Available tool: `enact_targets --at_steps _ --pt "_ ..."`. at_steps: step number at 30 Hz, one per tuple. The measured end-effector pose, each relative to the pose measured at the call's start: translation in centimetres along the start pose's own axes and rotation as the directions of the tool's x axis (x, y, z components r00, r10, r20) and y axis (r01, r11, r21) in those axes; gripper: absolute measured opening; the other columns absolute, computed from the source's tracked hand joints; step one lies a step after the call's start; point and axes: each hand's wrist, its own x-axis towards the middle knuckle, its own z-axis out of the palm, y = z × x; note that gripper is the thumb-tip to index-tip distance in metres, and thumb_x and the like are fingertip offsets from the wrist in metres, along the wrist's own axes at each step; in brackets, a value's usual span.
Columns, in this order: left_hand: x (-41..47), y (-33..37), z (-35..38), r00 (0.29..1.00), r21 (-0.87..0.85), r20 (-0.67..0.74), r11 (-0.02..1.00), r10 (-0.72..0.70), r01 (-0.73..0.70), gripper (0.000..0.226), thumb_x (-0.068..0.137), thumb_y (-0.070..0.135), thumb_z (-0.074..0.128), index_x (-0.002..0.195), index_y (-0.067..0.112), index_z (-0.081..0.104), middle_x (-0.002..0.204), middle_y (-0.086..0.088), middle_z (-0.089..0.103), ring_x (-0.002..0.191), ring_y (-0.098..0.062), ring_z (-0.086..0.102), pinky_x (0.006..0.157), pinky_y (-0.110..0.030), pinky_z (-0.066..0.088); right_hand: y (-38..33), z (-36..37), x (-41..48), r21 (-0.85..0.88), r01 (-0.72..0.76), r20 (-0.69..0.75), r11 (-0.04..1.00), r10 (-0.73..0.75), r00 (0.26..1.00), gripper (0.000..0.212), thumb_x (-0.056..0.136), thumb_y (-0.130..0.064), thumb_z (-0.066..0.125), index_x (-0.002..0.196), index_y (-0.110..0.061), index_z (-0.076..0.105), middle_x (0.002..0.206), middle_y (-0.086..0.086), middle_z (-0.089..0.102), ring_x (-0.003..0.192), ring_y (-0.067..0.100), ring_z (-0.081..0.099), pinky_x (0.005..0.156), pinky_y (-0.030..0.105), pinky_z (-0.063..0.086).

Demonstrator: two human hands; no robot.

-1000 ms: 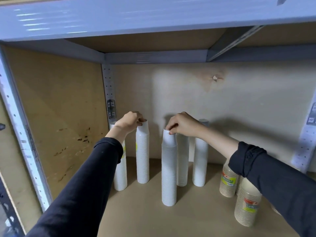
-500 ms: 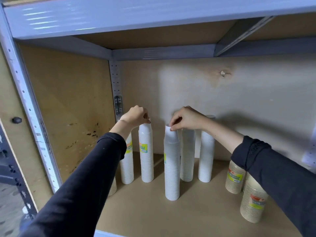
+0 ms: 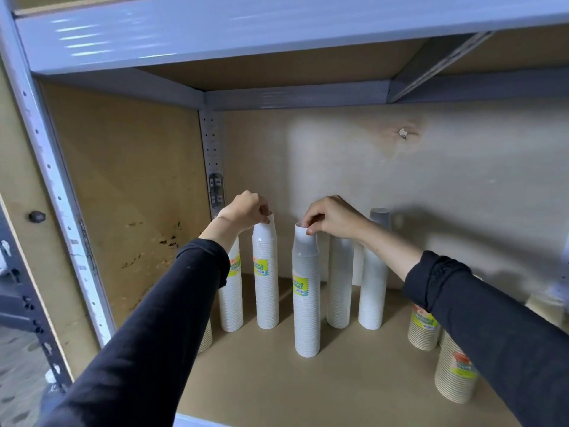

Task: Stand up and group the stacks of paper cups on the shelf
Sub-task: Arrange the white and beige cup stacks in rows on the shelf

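Left fingers (image 3: 265,210) pinch stack (image 3: 266,291); right fingers (image 3: 310,225), front stack (image 3: 306,322).

Dim shelf interior, glare streaks on top beam (image 3: 215,29) (wide-angle bowing), soft focus

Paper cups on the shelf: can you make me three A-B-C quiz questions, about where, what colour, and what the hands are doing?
1. Tall stack nearest the shelf's front? A the right hand's B the corner one C the rearmost
2. The tall stacks' colour? A red B white C blue
3. Both hands are? A flat B pinching top cups C pointing
A: its stack stands forward of the rest. B: all are white. B: the left hand, too, pinches a top rim.
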Motion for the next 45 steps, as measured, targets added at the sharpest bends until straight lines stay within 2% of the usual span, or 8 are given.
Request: enact_targets --at_steps 8,12,19,23,30,38,43,45 --pt "-0.1 -0.2 0.1 1.000 -0.008 -0.007 1.000 0.002 -0.003 0.027 0.085 0.014 0.065 0.110 0.004 0.067 0.115 -0.015 0.067 0.106 -0.031 0.061 0.089 -0.034 0.048 -0.9 0.0 0.0 -0.014 -0.009 -0.007 1.000 0.009 1.000 0.023 0.072 -0.009 0.074 0.092 0.001 0.072 0.091 0.013 0.072 0.075 0.014 0.060 0.069 0.018 0.046" --pt "-0.2 -0.2 0.2 1.000 -0.018 -0.008 1.000 0.001 -0.001 0.028 0.085 0.014 0.065 0.110 0.003 0.066 0.115 -0.014 0.068 0.107 -0.030 0.061 0.091 -0.034 0.048 -1.3 1.1 0.2 -0.108 -0.019 -0.030 0.994 0.016 0.999 0.023 0.076 -0.013 0.071 0.094 0.001 0.072 0.098 0.016 0.070 0.093 0.026 0.062 0.079 0.029 0.046" --pt "0.2 0.6 0.8 0.999 -0.010 -0.024 1.000 -0.025 0.024 0.027 0.086 0.018 0.064 0.109 0.003 0.067 0.115 -0.016 0.067 0.107 -0.035 0.060 0.092 -0.037 0.047 -0.5 0.8 0.7 -0.084 -0.016 -0.027 0.996 0.014 1.000 0.023 0.074 -0.002 0.068 0.097 0.001 0.072 0.101 0.017 0.072 0.094 0.024 0.063 0.073 0.021 0.041" --pt "0.7 1.1 1.2 0.999 0.034 -0.033 0.998 -0.042 0.044 0.029 0.085 0.021 0.065 0.107 0.001 0.068 0.112 -0.020 0.067 0.105 -0.038 0.059 0.085 -0.038 0.048 0.3 0.4 0.6 -0.010 -0.024 -0.018 1.000 0.024 1.000 0.024 0.071 0.005 0.068 0.094 0.002 0.073 0.101 0.017 0.072 0.069 0.003 0.055 0.056 -0.004 0.034" --pt "1.0 1.8 1.3 0.993 0.010 -0.059 0.995 -0.099 0.099 0.031 0.082 0.015 0.069 0.107 -0.002 0.067 0.111 -0.023 0.067 0.105 -0.040 0.060 0.089 -0.040 0.050 0.8 0.0 0.5 0.025 -0.039 -0.009 0.999 0.039 0.999 0.022 0.071 0.003 0.070 0.092 0.000 0.074 0.099 0.016 0.072 0.084 0.011 0.057 0.068 0.009 0.039" --pt "0.8 1.8 1.1 0.995 -0.013 -0.035 0.995 -0.098 0.098 0.026 0.081 0.014 0.070 0.103 0.001 0.068 0.110 -0.020 0.067 0.103 -0.037 0.062 0.087 -0.037 0.051 0.2 -0.3 0.4 -0.028 -0.032 0.031 0.999 0.033 0.999 0.025 0.072 -0.001 0.071 0.097 0.002 0.072 0.100 0.017 0.071 0.080 0.011 0.054 0.055 0.000 0.035" --pt "0.6 1.7 0.7 0.996 -0.011 -0.014 0.996 -0.092 0.092 0.022 0.082 0.011 0.066 0.103 0.004 0.068 0.111 -0.019 0.066 0.103 -0.036 0.062 0.087 -0.038 0.052 0.0 -0.7 0.4 -0.040 -0.020 0.029 0.999 0.021 0.999 0.022 0.074 -0.002 0.070 0.096 0.002 0.072 0.100 0.018 0.072 0.062 0.001 0.049 0.054 -0.003 0.034" --pt "0.5 1.5 0.6 0.996 -0.017 -0.010 0.996 -0.088 0.088 0.021 0.083 0.010 0.065 0.103 0.004 0.068 0.111 -0.018 0.067 0.103 -0.035 0.062 0.088 -0.038 0.053 0.1 -1.1 0.3 -0.052 -0.025 0.013 0.998 0.026 1.000 0.022 0.075 -0.002 0.069 0.096 0.002 0.072 0.100 0.017 0.072 0.069 0.006 0.053 0.054 -0.002 0.035"
